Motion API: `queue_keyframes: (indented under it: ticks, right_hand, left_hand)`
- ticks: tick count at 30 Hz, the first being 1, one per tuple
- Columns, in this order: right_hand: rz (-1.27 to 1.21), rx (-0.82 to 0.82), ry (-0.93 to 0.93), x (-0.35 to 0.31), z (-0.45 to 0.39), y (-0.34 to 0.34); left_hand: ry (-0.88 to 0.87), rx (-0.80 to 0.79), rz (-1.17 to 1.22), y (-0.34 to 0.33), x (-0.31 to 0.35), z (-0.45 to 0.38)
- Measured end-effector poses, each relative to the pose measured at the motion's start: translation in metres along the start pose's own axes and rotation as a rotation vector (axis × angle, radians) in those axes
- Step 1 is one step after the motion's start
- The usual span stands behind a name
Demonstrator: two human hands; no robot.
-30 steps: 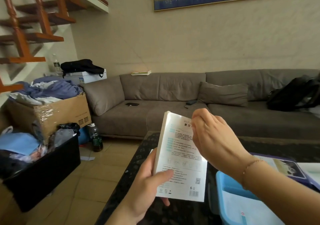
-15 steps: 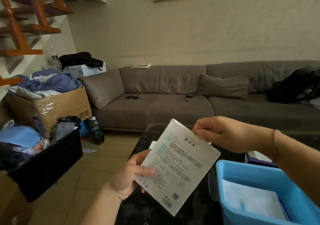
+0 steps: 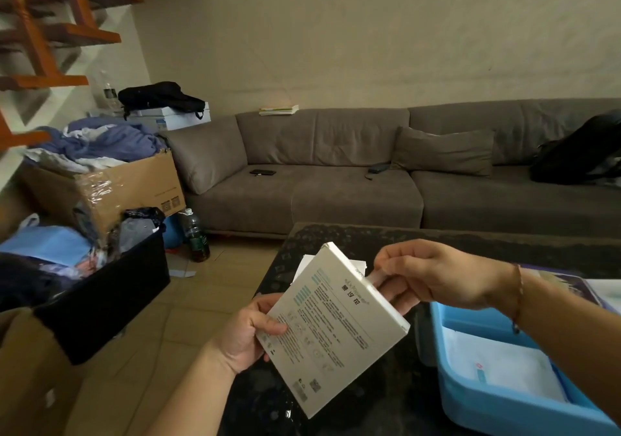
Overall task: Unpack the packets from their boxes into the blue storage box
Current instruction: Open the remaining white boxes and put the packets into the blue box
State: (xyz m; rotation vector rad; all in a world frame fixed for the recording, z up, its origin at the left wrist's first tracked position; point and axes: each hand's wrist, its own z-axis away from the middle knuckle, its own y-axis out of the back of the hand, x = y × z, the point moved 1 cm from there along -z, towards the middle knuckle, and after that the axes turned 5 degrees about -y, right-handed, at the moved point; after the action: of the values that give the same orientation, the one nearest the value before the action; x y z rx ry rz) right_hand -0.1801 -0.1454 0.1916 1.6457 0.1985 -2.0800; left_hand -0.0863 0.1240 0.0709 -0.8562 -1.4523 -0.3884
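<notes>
- since half a second back the right hand [image 3: 433, 277] has gone from pinching the top corner of the white box [image 3: 336, 328] to pulling at its open end, and the box has tilted further over.
- left hand [image 3: 250, 331] grips the box by its lower left edge, thumb on the printed face, fingers curled behind.
- right hand fingers curl round a pale packet [image 3: 374, 276] sticking out of the box's upper right end; how much of it is out is hard to tell.
- box is held in the air above the near left part of the dark table [image 3: 336, 237], tilted, printed side toward the camera.
- white torn flaps [image 3: 356, 264] show behind the top edge of the box.
- blue storage box [image 3: 504, 402] sits at the table's near right edge, just right of the white box, with a white packet [image 3: 497, 368] lying flat inside.
- thin bracelet [image 3: 519, 294] on the right wrist.
- purple-edged item [image 3: 568, 284] lies on the table behind the blue storage box, mostly hidden by the right arm.
- grey sofa [image 3: 336, 173] behind the table; cardboard box of clothes [image 3: 111, 187] and a black bin [image 3: 100, 294] on the floor at left.
</notes>
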Motion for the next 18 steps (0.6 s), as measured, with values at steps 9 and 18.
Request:
queue_keyframes:
  ticks: [9,18]
  right_hand:
    - [-0.248,0.051,-0.028,0.019,-0.007,-0.02]
    - [0.298,0.787,0.201,0.038,0.013,-0.053]
  left_hand:
    - [-0.004,-0.095,0.076,0.007,-0.012,0.004]
    - [0.067,-0.001,-0.01,0.016,-0.028,0.007]
